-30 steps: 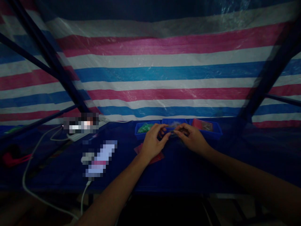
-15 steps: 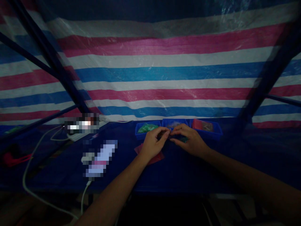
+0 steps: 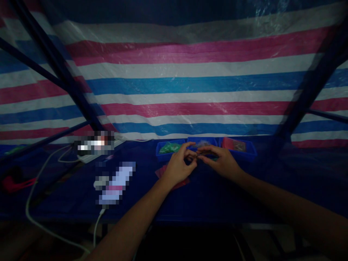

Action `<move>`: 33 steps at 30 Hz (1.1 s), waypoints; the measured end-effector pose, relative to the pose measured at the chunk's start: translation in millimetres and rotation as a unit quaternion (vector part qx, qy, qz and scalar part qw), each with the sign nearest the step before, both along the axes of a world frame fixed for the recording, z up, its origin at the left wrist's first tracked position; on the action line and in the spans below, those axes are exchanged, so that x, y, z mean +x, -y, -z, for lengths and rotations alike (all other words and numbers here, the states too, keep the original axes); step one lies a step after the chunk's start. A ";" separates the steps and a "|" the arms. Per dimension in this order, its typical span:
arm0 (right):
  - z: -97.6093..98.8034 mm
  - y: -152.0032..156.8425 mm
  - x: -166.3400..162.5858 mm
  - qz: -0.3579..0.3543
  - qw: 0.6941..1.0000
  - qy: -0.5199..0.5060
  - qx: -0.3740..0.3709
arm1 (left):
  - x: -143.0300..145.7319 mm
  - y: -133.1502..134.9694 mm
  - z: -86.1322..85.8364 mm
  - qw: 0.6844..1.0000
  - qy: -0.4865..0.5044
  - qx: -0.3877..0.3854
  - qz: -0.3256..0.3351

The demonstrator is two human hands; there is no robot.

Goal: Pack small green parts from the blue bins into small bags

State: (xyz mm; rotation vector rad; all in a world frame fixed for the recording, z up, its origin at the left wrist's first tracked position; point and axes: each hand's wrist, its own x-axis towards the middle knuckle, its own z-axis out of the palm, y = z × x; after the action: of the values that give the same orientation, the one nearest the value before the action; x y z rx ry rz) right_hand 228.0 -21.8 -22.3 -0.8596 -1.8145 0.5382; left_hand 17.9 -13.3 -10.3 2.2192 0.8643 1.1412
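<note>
My left hand [image 3: 180, 164] and my right hand [image 3: 219, 160] meet fingertip to fingertip above the blue table. Between them is something small and dark, too dim to name. The left thumb and fingers pinch at it, with the index finger raised. On the right, thumb and fingertips are also pressed together at it. A red plastic sheet or bag [image 3: 181, 184] lies partly under my left wrist. Just beyond the hands stand blue bins: one with green pieces [image 3: 169, 147], a middle one [image 3: 191, 140] with pale clear pieces, and one with red packets [image 3: 227, 143].
A phone with a blurred screen [image 3: 117, 183] lies on the table [image 3: 217, 206] at the left, joined to a white cable [image 3: 95, 225]. Behind it is a white power strip [image 3: 89, 156]. A striped tarp [image 3: 185, 87] hangs at the back between dark blue metal posts [image 3: 312, 87].
My left index finger has lifted and the left fingers have spread a little. The right fingers have drawn closer together. Both hands stay over the same spot.
</note>
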 end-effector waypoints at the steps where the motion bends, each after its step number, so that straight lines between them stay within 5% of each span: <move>1: 0.6 -0.3 0.4 0.006 1.000 0.007 0.002 | -0.2 0.2 -0.3 1.000 -0.005 0.005 -0.008; 12: -0.7 -2.4 2.0 0.050 0.997 0.018 0.054 | -2.7 -2.0 -3.3 0.988 -0.057 0.122 -0.071; 16: -0.8 -2.8 2.8 0.077 0.993 0.016 0.092 | -3.1 1.0 -6.0 0.994 -0.063 0.053 -0.070; 22: -3.4 1.5 3.8 0.052 0.991 0.038 0.114 | -1.3 5.0 -9.8 0.998 0.001 -0.053 0.024; 33: -7.2 1.3 3.0 0.035 0.990 0.048 0.129 | -4.5 -17.3 12.6 0.982 0.149 -0.117 -0.010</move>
State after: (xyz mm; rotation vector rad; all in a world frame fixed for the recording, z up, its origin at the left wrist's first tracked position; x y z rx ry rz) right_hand 231.0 -23.1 -15.1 -0.7790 -1.8837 0.2125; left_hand 13.4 4.0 -22.9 1.7974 0.8460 1.2698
